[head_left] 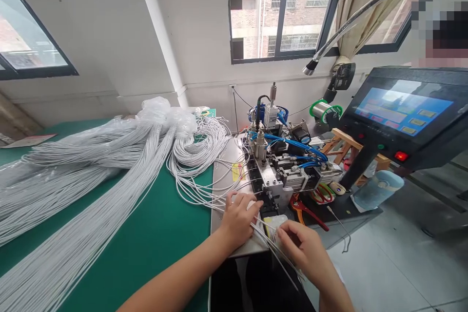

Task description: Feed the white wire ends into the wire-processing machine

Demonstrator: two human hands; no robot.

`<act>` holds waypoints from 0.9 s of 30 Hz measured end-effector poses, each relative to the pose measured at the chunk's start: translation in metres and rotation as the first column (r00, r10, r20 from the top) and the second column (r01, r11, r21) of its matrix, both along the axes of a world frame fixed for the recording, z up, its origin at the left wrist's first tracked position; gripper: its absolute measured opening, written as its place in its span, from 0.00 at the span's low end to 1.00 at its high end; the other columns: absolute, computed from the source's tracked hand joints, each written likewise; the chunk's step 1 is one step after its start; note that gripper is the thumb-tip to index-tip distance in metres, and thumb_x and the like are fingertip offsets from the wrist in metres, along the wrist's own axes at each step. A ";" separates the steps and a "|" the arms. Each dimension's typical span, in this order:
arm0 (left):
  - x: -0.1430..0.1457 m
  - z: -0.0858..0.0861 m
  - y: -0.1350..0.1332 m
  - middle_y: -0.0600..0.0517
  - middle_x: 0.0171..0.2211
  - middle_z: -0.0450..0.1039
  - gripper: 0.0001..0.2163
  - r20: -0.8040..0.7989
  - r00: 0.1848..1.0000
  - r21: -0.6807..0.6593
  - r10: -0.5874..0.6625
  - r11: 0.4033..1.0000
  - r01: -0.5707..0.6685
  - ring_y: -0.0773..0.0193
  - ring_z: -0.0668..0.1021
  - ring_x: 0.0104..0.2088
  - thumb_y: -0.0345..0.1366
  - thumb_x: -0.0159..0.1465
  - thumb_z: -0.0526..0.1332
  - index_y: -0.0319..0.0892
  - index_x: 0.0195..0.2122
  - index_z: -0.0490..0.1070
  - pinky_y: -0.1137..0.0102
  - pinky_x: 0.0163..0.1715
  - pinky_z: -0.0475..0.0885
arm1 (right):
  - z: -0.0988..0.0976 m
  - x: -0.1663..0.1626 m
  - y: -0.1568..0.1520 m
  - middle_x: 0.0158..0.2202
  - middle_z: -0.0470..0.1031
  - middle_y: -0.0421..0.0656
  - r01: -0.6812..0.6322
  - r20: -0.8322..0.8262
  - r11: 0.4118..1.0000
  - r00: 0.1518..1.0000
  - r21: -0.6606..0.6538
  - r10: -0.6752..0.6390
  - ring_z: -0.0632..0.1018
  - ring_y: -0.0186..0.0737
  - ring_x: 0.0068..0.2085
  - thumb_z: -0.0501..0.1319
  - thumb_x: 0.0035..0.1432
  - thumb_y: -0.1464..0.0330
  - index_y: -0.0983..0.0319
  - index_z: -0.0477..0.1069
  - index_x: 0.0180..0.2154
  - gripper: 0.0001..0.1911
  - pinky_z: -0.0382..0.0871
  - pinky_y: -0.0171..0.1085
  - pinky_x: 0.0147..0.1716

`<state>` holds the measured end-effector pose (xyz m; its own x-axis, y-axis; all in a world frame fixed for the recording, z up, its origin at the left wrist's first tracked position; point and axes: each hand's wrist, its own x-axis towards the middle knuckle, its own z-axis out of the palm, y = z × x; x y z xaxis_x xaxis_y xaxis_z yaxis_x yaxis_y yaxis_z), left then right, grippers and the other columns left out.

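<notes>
My left hand (239,217) is closed over several thin grey-white cables (259,233) at the metal plate's front edge. The cables run out from under it toward my lap. My right hand (305,248) is in a pinch, thumb against index finger, at one cable above a small pale box (276,223) with yellow on it. The pinched tip is too small to make out. Just beyond both hands stands a bench machine (266,175) with metal cylinders and blue air hoses. From a coil (203,148) on the left, cables lead across to my left hand.
Long cable bundles (142,156) with plastic-wrapped ends lie on the green table (183,248). Red-handled pliers (310,214), a solder wire spool (323,111), a lamp (310,66), a control screen (405,107) and a blue container (380,190) stand right. A person (438,19) is at upper right.
</notes>
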<state>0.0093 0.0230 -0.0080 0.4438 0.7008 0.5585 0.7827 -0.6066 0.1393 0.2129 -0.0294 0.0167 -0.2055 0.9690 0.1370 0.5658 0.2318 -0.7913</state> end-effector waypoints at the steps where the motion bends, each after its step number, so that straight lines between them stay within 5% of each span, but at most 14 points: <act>1: 0.000 -0.001 0.000 0.51 0.43 0.75 0.15 -0.011 1.000 0.005 -0.022 1.000 0.022 0.60 0.75 0.44 0.29 0.62 0.57 0.49 0.49 0.71 0.56 0.54 0.53 | -0.001 0.001 0.004 0.23 0.72 0.41 0.049 -0.013 0.999 0.999 0.014 -0.049 0.71 0.40 0.26 0.54 0.62 0.56 0.60 0.69 0.26 0.18 0.61 0.35 0.25; 7: -0.001 -0.006 0.002 0.55 0.38 0.77 0.11 -0.039 0.999 0.081 -0.033 0.996 0.036 0.65 0.77 0.38 0.31 0.65 0.56 0.48 0.47 0.72 0.57 0.55 0.51 | -0.010 0.009 0.030 0.27 0.75 0.44 0.205 -0.138 0.974 0.972 0.094 -0.191 0.73 0.42 0.28 0.56 0.60 0.54 0.60 0.71 0.30 0.16 0.66 0.36 0.27; 15: -0.003 -0.004 0.003 0.56 0.35 0.77 0.15 -0.063 0.990 0.078 -0.122 0.989 0.127 0.66 0.76 0.36 0.26 0.61 0.55 0.48 0.45 0.73 0.58 0.55 0.50 | -0.011 0.002 0.049 0.24 0.70 0.41 0.096 -0.258 0.989 0.964 0.109 -0.065 0.71 0.40 0.27 0.56 0.61 0.55 0.60 0.69 0.28 0.17 0.64 0.35 0.27; 22: -0.001 0.003 0.001 0.55 0.34 0.75 0.19 -0.083 0.993 0.037 -0.084 0.996 0.087 0.65 0.75 0.36 0.24 0.60 0.54 0.50 0.49 0.71 0.60 0.53 0.52 | -0.018 0.014 0.058 0.27 0.74 0.44 0.133 -0.139 0.981 0.984 0.140 -0.113 0.73 0.43 0.30 0.57 0.60 0.56 0.61 0.72 0.29 0.17 0.66 0.37 0.33; 27: 0.000 0.002 0.001 0.54 0.36 0.73 0.22 -0.070 0.995 0.017 -0.077 0.997 0.078 0.61 0.73 0.39 0.23 0.58 0.55 0.52 0.50 0.71 0.57 0.51 0.53 | -0.029 0.020 0.070 0.22 0.69 0.40 0.094 -0.100 0.989 0.992 0.114 -0.083 0.69 0.39 0.26 0.57 0.59 0.56 0.62 0.69 0.25 0.17 0.62 0.35 0.27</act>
<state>0.0093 0.0238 -0.0055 0.5343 0.6521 0.5378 0.7406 -0.6679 0.0741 0.2330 0.0410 -0.0128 -0.1007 0.9586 0.2662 0.5123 0.2793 -0.8121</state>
